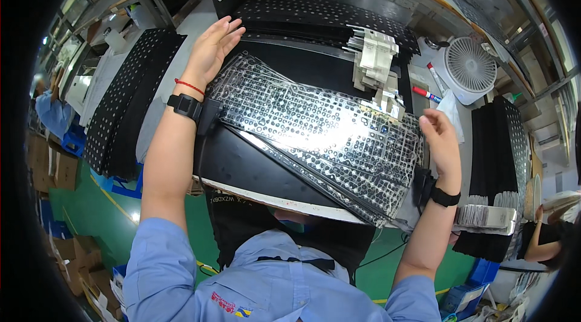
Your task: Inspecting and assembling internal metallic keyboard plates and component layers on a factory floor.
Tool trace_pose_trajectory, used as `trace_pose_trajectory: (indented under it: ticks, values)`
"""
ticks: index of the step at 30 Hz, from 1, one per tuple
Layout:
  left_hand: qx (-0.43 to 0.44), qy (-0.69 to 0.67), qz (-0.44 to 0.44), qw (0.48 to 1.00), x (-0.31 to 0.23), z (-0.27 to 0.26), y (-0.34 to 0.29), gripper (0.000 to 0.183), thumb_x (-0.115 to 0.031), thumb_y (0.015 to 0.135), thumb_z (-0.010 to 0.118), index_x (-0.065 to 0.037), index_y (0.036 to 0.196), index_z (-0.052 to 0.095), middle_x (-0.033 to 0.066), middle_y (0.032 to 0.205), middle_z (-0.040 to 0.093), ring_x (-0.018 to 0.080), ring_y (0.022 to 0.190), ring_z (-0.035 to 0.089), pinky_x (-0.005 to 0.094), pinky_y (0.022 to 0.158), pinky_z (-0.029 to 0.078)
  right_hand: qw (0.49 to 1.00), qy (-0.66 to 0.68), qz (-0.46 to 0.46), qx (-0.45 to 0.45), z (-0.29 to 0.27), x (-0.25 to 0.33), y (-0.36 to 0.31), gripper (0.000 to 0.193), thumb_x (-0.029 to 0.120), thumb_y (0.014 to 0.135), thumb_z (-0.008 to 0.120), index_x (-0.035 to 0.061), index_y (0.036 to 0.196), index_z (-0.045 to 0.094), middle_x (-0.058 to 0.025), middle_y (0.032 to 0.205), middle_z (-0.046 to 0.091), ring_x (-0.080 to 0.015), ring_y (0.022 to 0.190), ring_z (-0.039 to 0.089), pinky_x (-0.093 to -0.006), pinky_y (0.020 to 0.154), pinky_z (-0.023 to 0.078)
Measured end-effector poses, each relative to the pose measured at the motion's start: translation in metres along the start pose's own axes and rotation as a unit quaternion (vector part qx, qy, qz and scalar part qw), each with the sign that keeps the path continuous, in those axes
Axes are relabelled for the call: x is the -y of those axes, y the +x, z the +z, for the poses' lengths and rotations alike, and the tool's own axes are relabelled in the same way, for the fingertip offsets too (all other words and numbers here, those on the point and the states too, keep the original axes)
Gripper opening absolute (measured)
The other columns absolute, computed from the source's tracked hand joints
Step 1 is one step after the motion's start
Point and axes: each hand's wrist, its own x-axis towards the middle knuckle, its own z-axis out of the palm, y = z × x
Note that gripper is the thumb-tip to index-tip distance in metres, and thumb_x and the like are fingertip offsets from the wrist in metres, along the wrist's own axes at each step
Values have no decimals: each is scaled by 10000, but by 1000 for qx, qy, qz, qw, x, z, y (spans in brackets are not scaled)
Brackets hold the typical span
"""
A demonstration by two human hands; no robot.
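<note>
A stack of clear sheets (290, 110) covered with rows of small black-and-white pieces lies slantwise over the black work mat (242, 161). Light glares off its middle. At its far left corner, my left hand (212, 51) is raised with fingers stretched out, holding nothing. My right hand (442, 143) stands by the right edge of the stack, fingers loosely bent and apart. Whether its fingertips touch the edge cannot be seen. Under the stack, dark strips (302, 170) stick out toward the near edge of the table.
Bundled pale cards (375, 55) stand behind the stack, before black dotted strips (315, 12). Farther right are a white fan (469, 66) and a red marker (426, 94). More dotted black strips (130, 92) hang at left. Another card bundle (486, 216) lies beyond my right wrist.
</note>
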Motion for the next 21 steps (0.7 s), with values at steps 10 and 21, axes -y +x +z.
trace_pose_trajectory:
  ticks: [10,21]
  values:
    - [28,102,-40,994,1,-3,-1,401,-248,1016,484,-4,1333,477,126,1235,606,161,1056,604,275,897,496,995,83,17,52,2,9,-7,100,87,914,648,26,990,624,62,773,549,-19,683,466,-189,609,379]
    - [121,150,-111,975,2,6,-5,311,-276,1019,484,-27,1134,630,24,1005,681,76,880,620,227,817,492,982,184,-28,-27,-4,2,2,89,112,985,553,29,996,583,30,866,578,-39,766,495,-196,710,401]
